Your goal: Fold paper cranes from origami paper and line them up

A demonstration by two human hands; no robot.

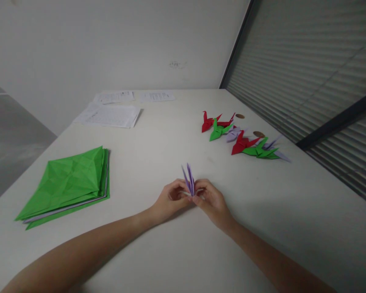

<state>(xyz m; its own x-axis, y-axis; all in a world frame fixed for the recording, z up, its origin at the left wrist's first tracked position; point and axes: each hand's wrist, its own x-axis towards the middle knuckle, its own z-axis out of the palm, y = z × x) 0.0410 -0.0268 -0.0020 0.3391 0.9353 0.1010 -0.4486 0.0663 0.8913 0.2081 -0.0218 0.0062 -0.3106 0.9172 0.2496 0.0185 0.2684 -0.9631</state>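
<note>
A small folded piece of purple paper (190, 181) stands on edge between my two hands, its narrow layers fanned slightly apart at the top. My left hand (173, 197) pinches its lower left side between thumb and fingers. From the other side my right hand (212, 201) grips the same folded paper, with the thumb tip close to the left thumb. The fingertips partly hide the bottom of the paper. Both hands are low over the white table (158, 252), near its middle.
Folded paper cranes, among them a red crane (242, 143), a green crane (260, 151) and a lilac crane (232, 134), sit at the right. Creased green paper sheets (70, 175) are stacked at left. Printed papers (112, 116) lie farther back. Window blinds (308, 73) border the right side.
</note>
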